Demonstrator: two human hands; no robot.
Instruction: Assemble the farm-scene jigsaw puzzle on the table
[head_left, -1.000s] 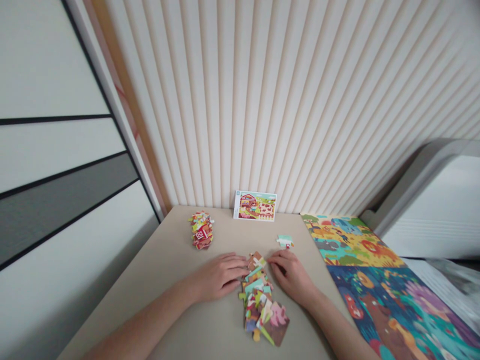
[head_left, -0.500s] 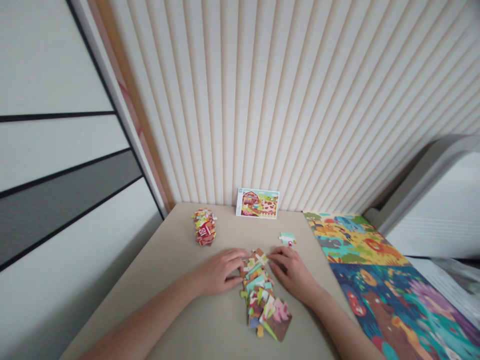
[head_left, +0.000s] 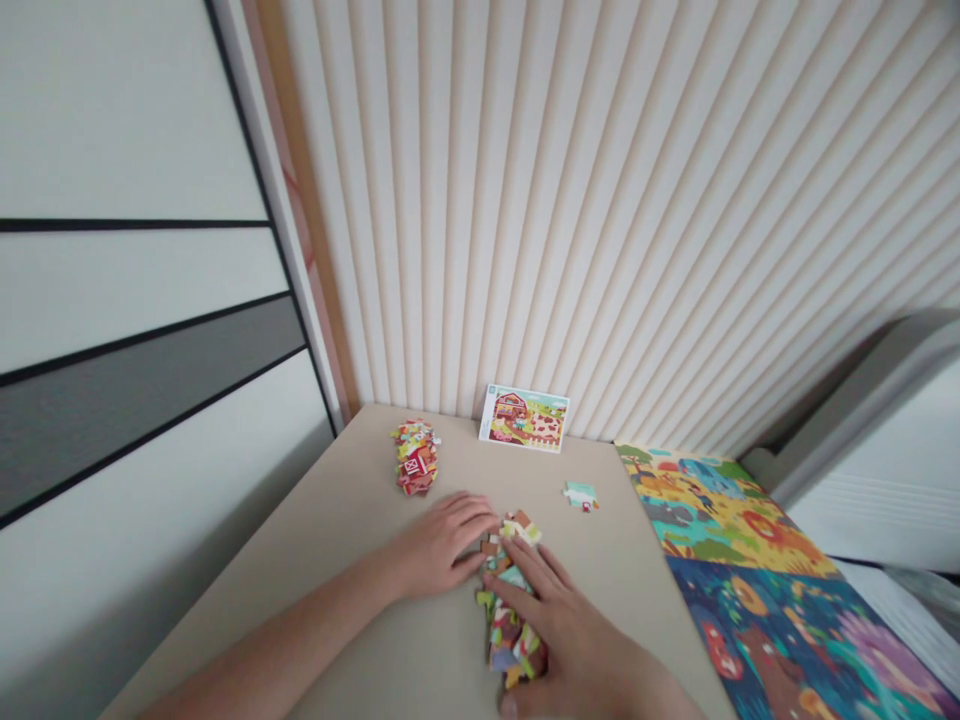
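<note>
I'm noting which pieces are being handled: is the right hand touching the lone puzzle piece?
Apart. The head view plainly shows a strip of tabletop between the right hand and the lone puzzle piece.

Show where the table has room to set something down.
Bare tabletop lies between the far puzzle pile, picture card and lone piece, and between left forearm and table edge. Crowded: near pile, right hand over it, left hand alongside.

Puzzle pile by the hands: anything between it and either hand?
Nothing visible: the right hand lies over part of the puzzle pile, and the left hand is right beside its left edge.
</note>
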